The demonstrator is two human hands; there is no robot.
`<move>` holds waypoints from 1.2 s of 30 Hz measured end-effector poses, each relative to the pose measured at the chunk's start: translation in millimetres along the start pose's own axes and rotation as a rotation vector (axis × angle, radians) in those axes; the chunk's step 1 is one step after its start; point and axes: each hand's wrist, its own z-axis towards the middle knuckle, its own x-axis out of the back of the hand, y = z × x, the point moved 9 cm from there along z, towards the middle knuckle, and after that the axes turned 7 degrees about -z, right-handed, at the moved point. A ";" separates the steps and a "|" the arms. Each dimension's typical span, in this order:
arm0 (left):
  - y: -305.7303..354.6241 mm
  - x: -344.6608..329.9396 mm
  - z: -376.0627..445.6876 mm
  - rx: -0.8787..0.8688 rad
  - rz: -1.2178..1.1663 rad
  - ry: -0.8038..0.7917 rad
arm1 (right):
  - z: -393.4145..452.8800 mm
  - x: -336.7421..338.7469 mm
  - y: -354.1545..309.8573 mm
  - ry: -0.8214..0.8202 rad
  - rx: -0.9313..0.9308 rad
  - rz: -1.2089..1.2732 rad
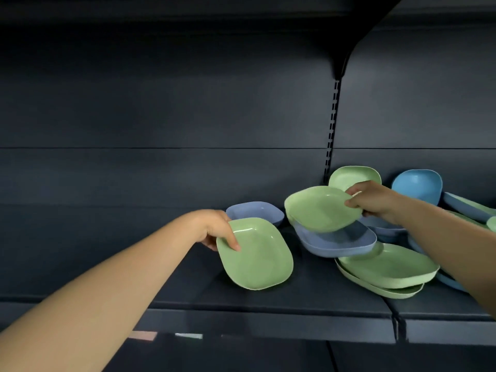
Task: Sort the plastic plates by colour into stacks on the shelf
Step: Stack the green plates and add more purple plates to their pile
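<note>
Each hand, left point(214, 229) and right point(373, 200), pinches a green plate point(257, 256) above the shelf point(268, 299).

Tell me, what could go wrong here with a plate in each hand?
The right hand pinches only the rim of a tilted green plate above the mixed pile, so it might slip. The periwinkle plate below rests unevenly on two green plates and could slide. The left hand also grips its green plate by one edge.

- The dark shelf point(268, 294) is long and flat, with a dark back wall behind it.
- A purple-blue plate point(255, 210) sits on it near the back.
- Two green plates point(386, 275) lie stacked near the front edge.
- A messy pile of blue and green plates point(456, 208) lies at the right.
</note>
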 end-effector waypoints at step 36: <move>-306.5 410.3 -162.5 -0.269 -0.968 0.549 | -140.6 -349.6 -443.6 -0.131 0.333 0.178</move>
